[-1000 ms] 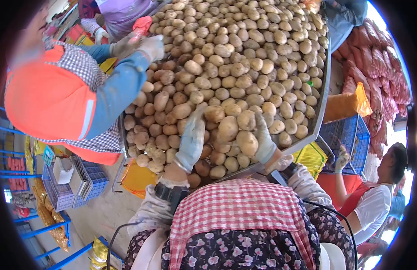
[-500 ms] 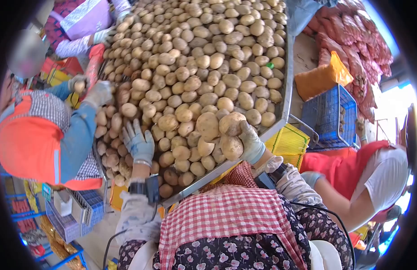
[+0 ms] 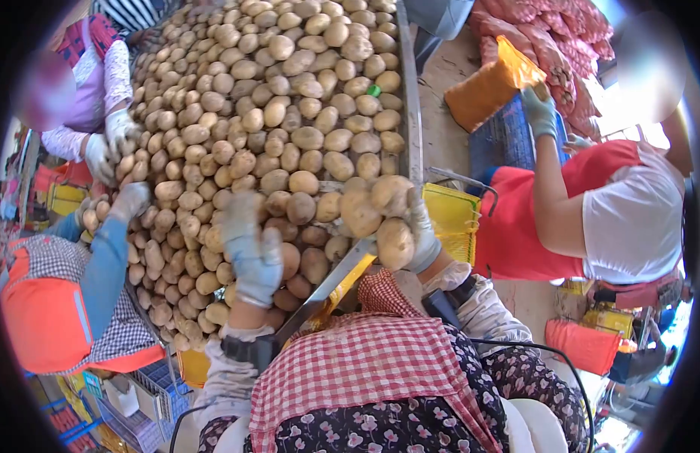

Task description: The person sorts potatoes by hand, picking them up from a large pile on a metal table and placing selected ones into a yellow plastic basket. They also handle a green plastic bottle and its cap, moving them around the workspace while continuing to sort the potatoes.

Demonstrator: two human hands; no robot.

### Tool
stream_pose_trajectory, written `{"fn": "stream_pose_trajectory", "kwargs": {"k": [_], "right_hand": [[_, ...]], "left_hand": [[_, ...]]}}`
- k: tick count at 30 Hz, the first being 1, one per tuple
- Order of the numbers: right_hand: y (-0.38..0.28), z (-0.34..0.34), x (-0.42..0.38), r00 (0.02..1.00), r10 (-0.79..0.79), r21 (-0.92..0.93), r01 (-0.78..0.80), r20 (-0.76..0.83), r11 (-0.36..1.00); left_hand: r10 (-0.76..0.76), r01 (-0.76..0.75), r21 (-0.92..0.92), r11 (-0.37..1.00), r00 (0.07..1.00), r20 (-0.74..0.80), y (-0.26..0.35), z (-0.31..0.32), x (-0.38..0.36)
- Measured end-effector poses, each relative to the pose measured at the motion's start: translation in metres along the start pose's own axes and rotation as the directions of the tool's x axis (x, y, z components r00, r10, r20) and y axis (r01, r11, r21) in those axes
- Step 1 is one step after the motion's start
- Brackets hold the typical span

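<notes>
My gloved right hand (image 3: 424, 238) is at the near right corner of the sorting table (image 3: 412, 98), curled round a cluster of large potatoes (image 3: 395, 244). Three big ones show against its fingers, over the table's metal edge. My left hand (image 3: 253, 253), also gloved and blurred by motion, is palm down over the near potatoes (image 3: 314, 264). Its thumb stands apart from the fingers, and nothing shows in its grasp. A thick layer of loose potatoes (image 3: 214, 143) spreads across the table beyond both hands.
Two gloved co-workers handle potatoes along the left side, one in an orange vest (image 3: 48, 302). At right, a person in a red apron (image 3: 531, 219) touches an orange sack (image 3: 482, 94) over a blue crate (image 3: 508, 136). A yellow basket (image 3: 449, 223) stands beside my right hand.
My view has turned, shifting the table leftward. My left hand has moved from lying spread on the potatoes to a blurred sweep nearer the edge. My right hand still holds its large potatoes.
</notes>
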State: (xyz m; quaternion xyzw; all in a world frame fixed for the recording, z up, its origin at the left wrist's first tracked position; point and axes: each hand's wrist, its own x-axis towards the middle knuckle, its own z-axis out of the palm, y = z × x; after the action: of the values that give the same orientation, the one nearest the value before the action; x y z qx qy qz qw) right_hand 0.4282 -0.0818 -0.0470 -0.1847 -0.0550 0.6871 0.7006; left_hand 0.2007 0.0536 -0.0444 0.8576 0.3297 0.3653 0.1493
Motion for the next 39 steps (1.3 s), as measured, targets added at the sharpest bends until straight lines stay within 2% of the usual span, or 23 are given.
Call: {"fn": "stream_pose_trajectory", "kwargs": {"k": [1, 2, 4, 7, 9, 10, 11, 12, 15, 17, 18, 20, 22, 23, 24, 26, 28, 29, 30, 32, 33, 36, 39], "right_hand": [[-0.006, -0.012, -0.010, 0.962, -0.257, -0.297, 0.221, -0.087, 0.929], [-0.013, -0.026, -0.019, 0.860, -0.503, -0.578, 0.365, -0.091, 0.729], [-0.056, -0.076, -0.046, 0.961, -0.165, -0.017, 0.165, -0.223, 0.986], [-0.082, -0.100, -0.080, 0.946, -0.202, -0.178, 0.160, -0.252, 0.971], [-0.094, -0.152, -0.088, 0.950, -0.167, -0.180, 0.121, -0.264, 0.976], [-0.097, -0.161, -0.088, 0.791, -0.364, -0.601, -0.007, -0.493, 0.799], [-0.101, -0.170, -0.088, 0.571, -0.621, -0.837, -0.269, -0.538, 0.477], [-0.109, -0.179, -0.083, 0.466, -0.790, -0.880, -0.437, -0.398, 0.185], [-0.105, -0.103, -0.037, 0.638, -0.768, -0.948, -0.211, 0.051, -0.239], [-0.091, -0.072, 0.001, 0.768, -0.568, -0.895, 0.017, 0.297, -0.446], [-0.079, -0.049, 0.021, 0.797, -0.434, -0.825, 0.134, 0.419, -0.550], [-0.050, -0.013, 0.059, 0.835, -0.321, -0.647, 0.053, 0.446, -0.761], [-0.022, 0.004, 0.083, 0.976, -0.127, -0.653, 0.021, 0.179, -0.757], [-0.008, 0.005, 0.082, 0.973, -0.135, -0.647, 0.019, 0.188, -0.762], [0.009, 0.001, 0.072, 0.941, -0.061, -0.553, 0.144, 0.334, -0.820], [0.012, 0.002, 0.067, 0.889, 0.038, -0.436, 0.261, 0.457, -0.861], [-0.014, 0.012, 0.081, 0.951, 0.068, -0.711, 0.272, 0.302, -0.648], [-0.028, 0.011, 0.096, 0.939, -0.101, -0.770, 0.204, 0.328, -0.604], [-0.036, -0.011, 0.117, 0.822, -0.290, -0.635, 0.109, 0.490, -0.765], [-0.041, -0.027, 0.140, 0.846, -0.428, -0.579, -0.185, 0.316, -0.794], [-0.035, -0.029, 0.134, 0.844, -0.427, -0.578, -0.182, 0.323, -0.796], [-0.020, -0.015, 0.105, 0.883, -0.235, -0.441, -0.037, 0.406, -0.897], [-0.065, 0.001, 0.122, 0.995, -0.031, -0.748, 0.053, 0.098, -0.662]], "left_hand": [[-0.020, 0.009, 0.280, 0.960, 0.999, 0.036, -0.006, -0.014, -0.009], [-0.105, 0.070, 0.426, 0.902, 0.993, 0.059, -0.016, -0.017, -0.029], [-0.187, 0.100, 0.555, 0.826, 0.977, 0.101, -0.042, -0.024, -0.068], [-0.465, 0.416, 0.545, 0.728, 0.884, -0.053, -0.086, -0.031, -0.102], [-0.491, 0.436, 0.564, 0.701, 0.869, -0.060, -0.095, -0.032, -0.096], [-0.511, 0.440, 0.580, 0.686, 0.858, -0.048, -0.099, -0.031, -0.090], [-0.530, 0.454, 0.630, 0.631, 0.844, -0.077, -0.100, -0.038, -0.080], [-0.512, 0.464, 0.743, 0.482, 0.838, -0.191, -0.126, -0.037, -0.088], [-0.598, 0.596, 0.656, 0.463, 0.756, -0.265, -0.127, -0.042, -0.087], [-0.488, 0.536, 0.442, 0.720, 0.843, -0.227, -0.077, -0.043, -0.075], [-0.494, 0.547, 0.438, 0.713, 0.836, -0.240, -0.052, -0.039, -0.074], [-0.451, 0.354, 0.652, 0.670, 0.893, -0.021, -0.014, -0.030, -0.075], [-0.488, 0.413, 0.625, 0.662, 0.871, -0.059, -0.044, -0.018, -0.109], [-0.474, 0.382, 0.680, 0.626, 0.879, -0.059, -0.043, -0.023, -0.107], [-0.470, 0.384, 0.675, 0.630, 0.881, -0.062, -0.048, -0.023, -0.102], [-0.496, 0.521, 0.588, 0.619, 0.840, -0.221, -0.060, -0.027, -0.098], [-0.454, 0.506, 0.617, 0.602, 0.853, -0.257, -0.074, -0.033, -0.096], [-0.486, 0.560, 0.611, 0.560, 0.819, -0.305, -0.084, -0.034, -0.097], [-0.516, 0.610, 0.602, 0.516, 0.782, -0.349, -0.093, -0.034, -0.100], [-0.475, 0.584, 0.630, 0.512, 0.804, -0.359, -0.100, -0.032, -0.103], [-0.486, 0.597, 0.597, 0.536, 0.796, -0.360, -0.098, -0.033, -0.101], [-0.509, 0.617, 0.545, 0.567, 0.783, -0.357, -0.084, -0.035, -0.098], [-0.506, 0.618, 0.522, 0.589, 0.785, -0.358, -0.092, -0.031, -0.101]]}}
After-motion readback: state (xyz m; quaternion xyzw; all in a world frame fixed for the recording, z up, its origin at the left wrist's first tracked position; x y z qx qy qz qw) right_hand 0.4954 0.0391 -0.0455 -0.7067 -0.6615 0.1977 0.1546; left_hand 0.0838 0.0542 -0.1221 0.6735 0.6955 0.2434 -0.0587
